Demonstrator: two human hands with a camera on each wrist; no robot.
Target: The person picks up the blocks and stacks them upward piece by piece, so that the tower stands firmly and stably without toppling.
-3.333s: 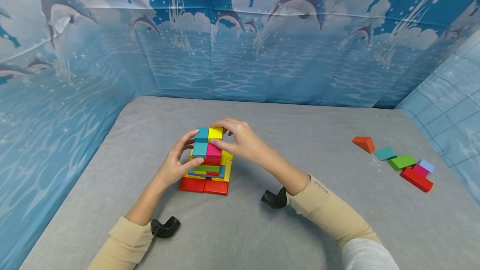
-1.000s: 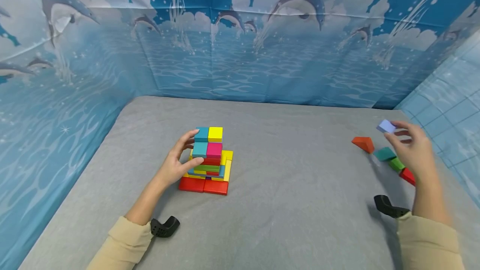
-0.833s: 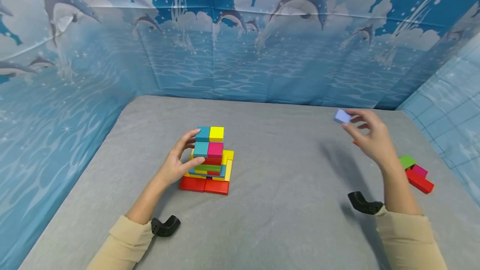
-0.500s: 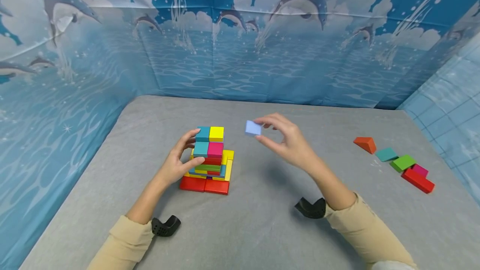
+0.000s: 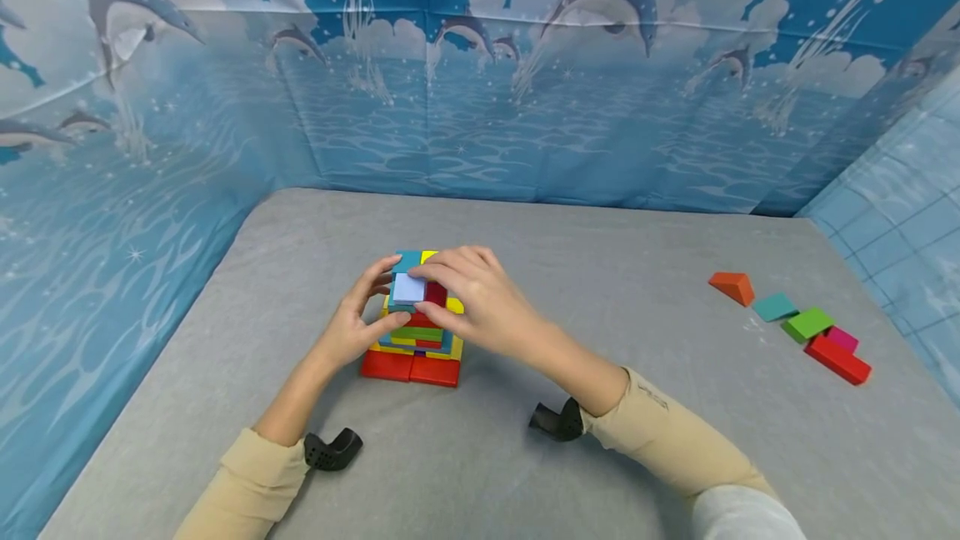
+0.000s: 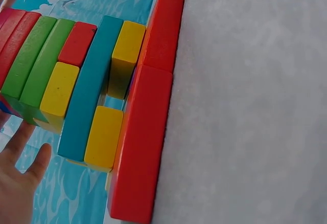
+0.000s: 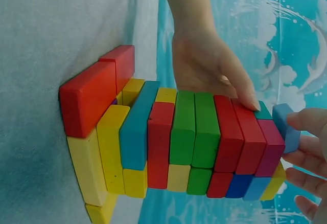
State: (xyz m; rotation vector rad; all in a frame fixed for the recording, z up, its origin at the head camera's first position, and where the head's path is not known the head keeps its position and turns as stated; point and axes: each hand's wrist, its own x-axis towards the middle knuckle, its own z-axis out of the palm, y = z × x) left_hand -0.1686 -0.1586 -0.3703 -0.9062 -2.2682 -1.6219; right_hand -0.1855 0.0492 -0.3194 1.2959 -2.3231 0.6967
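Observation:
A tower of coloured blocks [image 5: 420,333] stands on the grey cloth, above a base with red blocks [image 5: 435,371] at its front. My right hand [image 5: 483,302] pinches a light blue block [image 5: 408,287] between thumb and fingers, right at the tower's front upper edge. In the right wrist view the light blue block [image 7: 287,127] is next to a teal block [image 7: 263,111] and a magenta block [image 7: 271,147]. My left hand [image 5: 352,319] cups the tower's left side, its thumb extended along the upper blocks and its fingers reaching round the back. The right hand covers part of the tower's top.
At the right of the cloth lie an orange block [image 5: 732,287], a teal block [image 5: 776,307], a green block [image 5: 807,323], a magenta block [image 5: 843,339] and a red block [image 5: 837,359]. A blue dolphin-print curtain [image 5: 480,140] hangs behind. Black wrist mounts [image 5: 332,450] jut from both cuffs.
The right hand left the tower, picked up the light blue block at the right and carried it left to the tower's top. The left hand has stayed beside the tower.

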